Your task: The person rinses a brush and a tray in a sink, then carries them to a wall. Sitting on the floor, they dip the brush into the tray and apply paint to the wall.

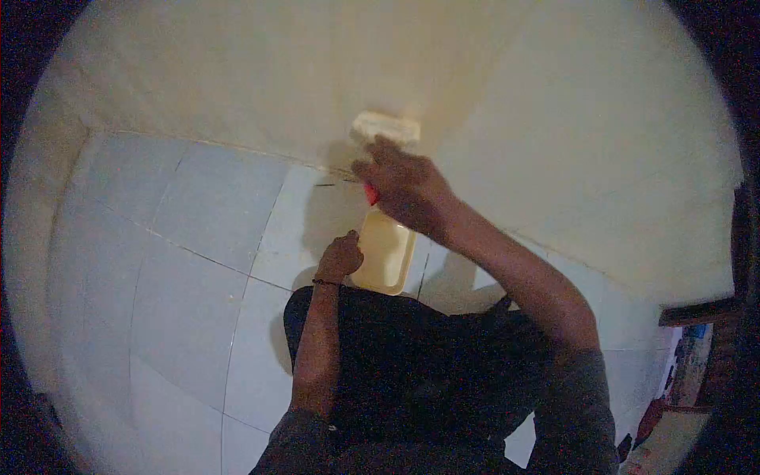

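Observation:
In my right hand point(408, 186), whose fingers are closed, is a paintbrush with a red handle end point(371, 193) poking out below the palm. Its wide pale head point(386, 127) is at the lower part of the cream wall point(237, 71) and is blurred. Below that hand, a shallow pale-yellow tray point(409, 257) sits low in front of my knees. My left hand point(343, 255) is closed at the tray's left rim, a thin dark band on the wrist. What lies inside the tray is hard to make out.
Light tiles cover the floor point(190, 261) up to the wall's base. My dark-clothed legs point(412, 340) are folded close behind the tray. At far right a dark wooden edge point(697, 311) stands above several colored items, too dim to name.

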`<state>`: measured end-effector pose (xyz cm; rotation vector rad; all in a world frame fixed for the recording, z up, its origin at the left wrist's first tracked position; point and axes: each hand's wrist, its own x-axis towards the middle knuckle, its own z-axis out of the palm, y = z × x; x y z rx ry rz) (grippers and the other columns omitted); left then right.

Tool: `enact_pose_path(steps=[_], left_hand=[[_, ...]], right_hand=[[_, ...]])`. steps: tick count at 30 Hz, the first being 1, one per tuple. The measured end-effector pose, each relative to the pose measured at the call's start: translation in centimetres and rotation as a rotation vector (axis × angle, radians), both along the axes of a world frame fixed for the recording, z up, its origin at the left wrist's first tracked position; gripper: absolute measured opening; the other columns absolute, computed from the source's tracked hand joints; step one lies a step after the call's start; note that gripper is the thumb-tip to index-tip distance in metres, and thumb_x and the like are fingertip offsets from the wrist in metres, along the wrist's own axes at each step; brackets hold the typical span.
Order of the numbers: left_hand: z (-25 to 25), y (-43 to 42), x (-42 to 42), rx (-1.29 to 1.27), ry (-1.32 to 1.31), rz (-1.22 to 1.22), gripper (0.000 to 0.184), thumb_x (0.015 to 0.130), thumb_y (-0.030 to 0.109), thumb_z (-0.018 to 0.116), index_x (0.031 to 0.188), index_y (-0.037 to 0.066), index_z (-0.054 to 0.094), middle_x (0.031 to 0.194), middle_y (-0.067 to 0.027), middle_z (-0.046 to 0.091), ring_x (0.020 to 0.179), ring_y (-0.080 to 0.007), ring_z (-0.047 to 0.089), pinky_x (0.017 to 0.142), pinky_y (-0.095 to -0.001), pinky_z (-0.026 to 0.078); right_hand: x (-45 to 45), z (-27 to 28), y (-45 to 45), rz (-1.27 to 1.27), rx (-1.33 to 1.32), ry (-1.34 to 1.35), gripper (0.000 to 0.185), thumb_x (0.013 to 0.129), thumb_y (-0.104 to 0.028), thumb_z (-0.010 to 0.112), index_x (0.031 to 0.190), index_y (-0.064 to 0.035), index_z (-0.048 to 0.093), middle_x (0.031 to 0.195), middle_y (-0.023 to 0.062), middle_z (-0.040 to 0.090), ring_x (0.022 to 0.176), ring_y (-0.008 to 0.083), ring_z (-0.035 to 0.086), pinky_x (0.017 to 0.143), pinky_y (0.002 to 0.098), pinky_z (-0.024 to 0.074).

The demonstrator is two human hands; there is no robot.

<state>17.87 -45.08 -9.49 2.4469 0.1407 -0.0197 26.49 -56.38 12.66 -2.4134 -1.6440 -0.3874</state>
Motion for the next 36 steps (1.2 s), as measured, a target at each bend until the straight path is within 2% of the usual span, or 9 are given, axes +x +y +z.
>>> enact_pose_path(steps=[5, 10, 11, 14, 16, 17, 19, 29, 36], left_hand=[[-1.3, -0.5, -0.6, 0.044, -0.015, 0.120, 0.026, 0.073, 0.017, 0.047, 0.095, 0.003, 0.046, 0.077, -0.0244, 0.059, 0.074, -0.0404, 0.058, 0.068, -0.0488, 0.048], [1.7, -0.8, -1.7, 0.032, 0.020, 0.140, 0.025, 0.074, 0.018, 0.046, 0.094, 0.004, 0.049, 0.078, -0.0233, 0.059, 0.075, -0.0394, 0.059, 0.067, -0.0478, 0.049], [2.2, -0.9, -2.0, 0.040, 0.043, 0.129, 0.024, 0.074, 0.018, 0.045, 0.093, 0.004, 0.050, 0.080, -0.0238, 0.059, 0.077, -0.0395, 0.058, 0.069, -0.0478, 0.048], [2.7, -1.0, -2.0, 0.035, 0.122, 0.136, 0.023, 0.075, 0.018, 0.044, 0.092, 0.003, 0.051, 0.084, -0.0246, 0.059, 0.082, -0.0397, 0.058, 0.074, -0.0479, 0.047], [3.0, -1.0, -1.8, 0.024, 0.180, 0.153, 0.024, 0.075, 0.018, 0.043, 0.091, 0.003, 0.051, 0.087, -0.0249, 0.059, 0.085, -0.0397, 0.057, 0.077, -0.0480, 0.046], [3.4, -0.9, -1.9, 0.035, 0.201, 0.118, 0.024, 0.074, 0.018, 0.043, 0.092, 0.003, 0.051, 0.089, -0.0249, 0.059, 0.086, -0.0399, 0.057, 0.077, -0.0480, 0.045], [3.4, -0.7, -1.7, 0.050, 0.222, 0.086, 0.025, 0.074, 0.019, 0.043, 0.092, 0.004, 0.051, 0.091, -0.0249, 0.058, 0.086, -0.0400, 0.057, 0.078, -0.0481, 0.045], [-1.9, 0.0, 0.0, 0.147, 0.101, 0.023, 0.023, 0.074, 0.023, 0.048, 0.088, 0.006, 0.053, 0.088, -0.0206, 0.059, 0.086, -0.0379, 0.056, 0.074, -0.0469, 0.046], [-0.3, -0.5, 1.1, 0.128, 0.119, 0.037, 0.022, 0.075, 0.022, 0.048, 0.087, 0.004, 0.053, 0.086, -0.0219, 0.059, 0.084, -0.0395, 0.056, 0.073, -0.0475, 0.047]], right_hand=[[-0.6, 10.2, -2.5, 0.184, 0.389, 0.076, 0.016, 0.073, -0.014, 0.054, 0.089, -0.0110, 0.054, 0.089, 0.0176, 0.054, 0.081, 0.0342, 0.058, 0.063, 0.0421, 0.0500], [-1.5, 19.7, -4.7, 0.009, 0.314, -0.745, 0.031, 0.069, -0.004, 0.057, 0.099, -0.0125, 0.056, 0.099, 0.0086, 0.057, 0.078, 0.0266, 0.060, 0.064, 0.0358, 0.0492], [-0.9, 21.5, -4.1, 0.076, 0.377, -0.986, 0.022, 0.072, -0.006, 0.062, 0.090, -0.0002, 0.051, 0.097, 0.0234, 0.057, 0.092, 0.0339, 0.059, 0.068, 0.0362, 0.0531], [0.7, 22.4, -5.2, 0.076, 0.414, -1.062, 0.018, 0.073, -0.007, 0.061, 0.089, -0.0020, 0.055, 0.101, 0.0256, 0.056, 0.097, 0.0344, 0.057, 0.072, 0.0361, 0.0522], [1.8, 20.2, -5.9, -0.030, 0.352, -0.999, 0.014, 0.072, -0.007, 0.061, 0.085, -0.0020, 0.056, 0.099, 0.0247, 0.057, 0.097, 0.0348, 0.056, 0.074, 0.0362, 0.0516], [2.7, 17.8, -6.9, -0.211, 0.221, -0.853, 0.032, 0.070, -0.007, 0.057, 0.101, -0.0137, 0.055, 0.105, 0.0092, 0.056, 0.086, 0.0282, 0.060, 0.069, 0.0354, 0.0508], [3.9, 13.8, -7.3, -0.044, 0.198, -0.906, 0.024, 0.072, -0.013, 0.057, 0.096, -0.0097, 0.055, 0.104, 0.0200, 0.053, 0.094, 0.0363, 0.056, 0.066, 0.0387, 0.0532], [0.2, -11.3, -6.9, -0.108, 0.155, -0.106, 0.027, 0.075, -0.017, 0.058, 0.100, -0.0070, 0.055, 0.113, 0.0239, 0.048, 0.111, 0.0387, 0.045, 0.092, 0.0432, 0.0402], [-0.6, -15.4, -5.4, 0.001, 0.092, -0.087, 0.024, 0.073, -0.017, 0.056, 0.093, -0.0037, 0.054, 0.107, 0.0276, 0.050, 0.108, 0.0442, 0.044, 0.090, 0.0480, 0.0399]])
